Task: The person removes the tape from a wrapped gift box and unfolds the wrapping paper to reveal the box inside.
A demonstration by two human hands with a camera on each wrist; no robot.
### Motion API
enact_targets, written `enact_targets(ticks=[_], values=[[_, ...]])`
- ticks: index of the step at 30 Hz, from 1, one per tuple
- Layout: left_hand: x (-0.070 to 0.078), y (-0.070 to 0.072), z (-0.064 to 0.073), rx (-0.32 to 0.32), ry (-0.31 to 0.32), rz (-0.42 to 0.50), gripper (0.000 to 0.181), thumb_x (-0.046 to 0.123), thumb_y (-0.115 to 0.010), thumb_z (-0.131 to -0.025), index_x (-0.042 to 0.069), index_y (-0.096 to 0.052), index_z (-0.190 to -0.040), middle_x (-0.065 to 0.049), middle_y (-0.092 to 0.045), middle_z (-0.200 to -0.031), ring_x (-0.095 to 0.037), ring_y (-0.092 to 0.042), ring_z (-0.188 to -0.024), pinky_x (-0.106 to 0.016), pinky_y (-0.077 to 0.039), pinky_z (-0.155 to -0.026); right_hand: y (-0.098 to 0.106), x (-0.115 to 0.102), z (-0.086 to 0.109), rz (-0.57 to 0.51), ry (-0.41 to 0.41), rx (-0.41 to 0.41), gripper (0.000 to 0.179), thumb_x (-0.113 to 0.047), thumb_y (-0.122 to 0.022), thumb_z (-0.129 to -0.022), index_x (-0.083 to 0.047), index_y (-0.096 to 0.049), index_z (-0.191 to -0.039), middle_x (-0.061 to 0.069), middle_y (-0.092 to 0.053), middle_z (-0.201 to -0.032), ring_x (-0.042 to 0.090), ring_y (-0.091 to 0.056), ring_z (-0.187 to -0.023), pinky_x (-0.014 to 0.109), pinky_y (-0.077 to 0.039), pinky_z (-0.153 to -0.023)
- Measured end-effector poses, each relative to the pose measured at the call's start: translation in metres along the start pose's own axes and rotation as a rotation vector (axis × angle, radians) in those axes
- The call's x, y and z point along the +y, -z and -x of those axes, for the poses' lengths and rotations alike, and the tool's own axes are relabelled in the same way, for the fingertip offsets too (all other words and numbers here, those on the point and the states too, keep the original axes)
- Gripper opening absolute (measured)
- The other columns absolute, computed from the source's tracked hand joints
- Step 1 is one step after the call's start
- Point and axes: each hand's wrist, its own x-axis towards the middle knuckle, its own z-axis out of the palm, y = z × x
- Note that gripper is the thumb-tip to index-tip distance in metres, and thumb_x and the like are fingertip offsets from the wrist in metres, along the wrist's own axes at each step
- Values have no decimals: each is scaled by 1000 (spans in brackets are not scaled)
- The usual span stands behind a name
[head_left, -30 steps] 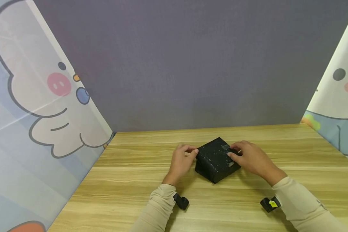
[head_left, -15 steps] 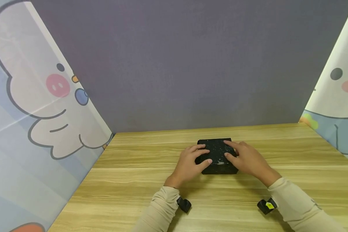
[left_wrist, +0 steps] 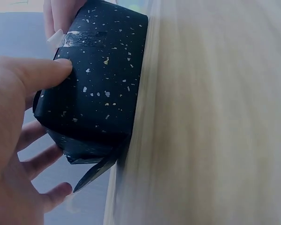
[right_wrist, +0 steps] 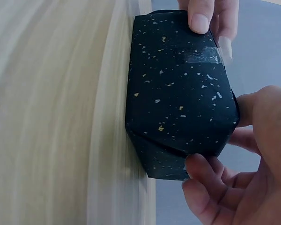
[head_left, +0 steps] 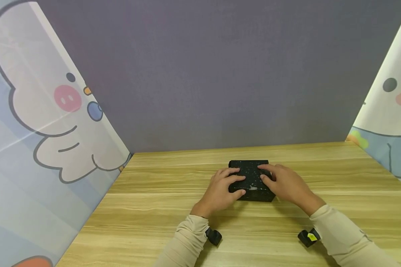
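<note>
Head view: at far left, a printed sheet (head_left: 36,111) with a cartoon figure borders the slanting left edge of the wooden tabletop (head_left: 133,211). A grey panel (head_left: 200,74) rises at the back edge. Wood grain spreads broadly from the sheet to the left hand (head_left: 222,191); only a narrow strip separates the black box (head_left: 254,174) from the panel. The box, speckled, lies flat on the tabletop right of centre, between the two hands. More wood extends from the right hand (head_left: 287,183) to a second printed sheet (head_left: 387,104) along the right edge.

Left wrist view: the left hand is loosely spread, its thumb resting on the front face, beside a strip of tape (left_wrist: 84,40); a paper flap (left_wrist: 100,168) juts from the left end. Right wrist view: the right hand grips the opposite end, nearly closed, its thumb at the top edge and its bent fingers against the folded end paper (right_wrist: 166,161).
</note>
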Motion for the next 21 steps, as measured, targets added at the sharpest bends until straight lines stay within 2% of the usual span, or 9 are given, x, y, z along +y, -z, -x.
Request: enact_targets(ticks=[3,10,17,21], values=[[0,0,0,2,3,7,43,40,-69,-96,25,-64,-136,4,-44,-152,-18,-37,-141,-48,-33,-113,0,1,0,11,23,-5,38,-25,-60,-102,-9,-63,-137,-4,-49,-74,12,-40,-53,31,-35,-50],[0,0,0,14,-3,39,42,37,-70,-96,22,-66,-135,3,-45,-151,-18,-36,-141,-41,-35,-113,-1,3,-3,-7,33,32,22,-26,-63,-100,-12,-69,-116,-7,-49,-68,11,-41,-55,31,-34,-50],[0,-2,1,29,-2,46,41,36,-71,-95,21,-67,-133,2,-47,-150,-19,-37,-140,-40,-36,-112,-3,4,-5,-2,49,17,33,-26,-62,-101,-9,-65,-130,-7,-49,-69,10,-41,-55,31,-35,-52],[0,-3,1,29,-3,49,41,36,-71,-95,21,-67,-133,2,-47,-150,-19,-37,-140,-41,-36,-112,-4,6,-4,1,49,31,27,-25,-63,-100,-10,-68,-122,-8,-48,-67,10,-40,-54,30,-35,-51]])
